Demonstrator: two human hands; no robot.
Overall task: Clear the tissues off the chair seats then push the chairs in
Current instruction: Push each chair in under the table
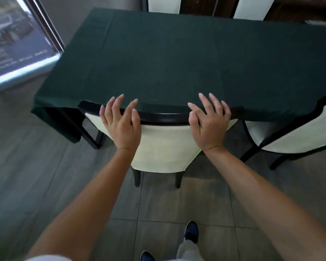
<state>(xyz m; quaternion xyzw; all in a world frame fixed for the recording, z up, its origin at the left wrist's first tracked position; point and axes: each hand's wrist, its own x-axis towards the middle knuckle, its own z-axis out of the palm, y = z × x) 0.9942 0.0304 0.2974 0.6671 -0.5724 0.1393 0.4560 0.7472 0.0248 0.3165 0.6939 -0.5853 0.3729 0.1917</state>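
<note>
The near chair (164, 146), cream-upholstered with a black frame, stands upright at six o'clock of the counter (177, 59), its top rail tucked against the green-clothed edge. A second matching chair (297, 132) sits angled at four o'clock, seat partly under the cloth.

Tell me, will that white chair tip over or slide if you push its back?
Probably slide: the chair stands on smooth floor tiles. Both hands, left hand and right hand, press high up, so it might tip slightly. It looks stiff, not floppy.
</note>
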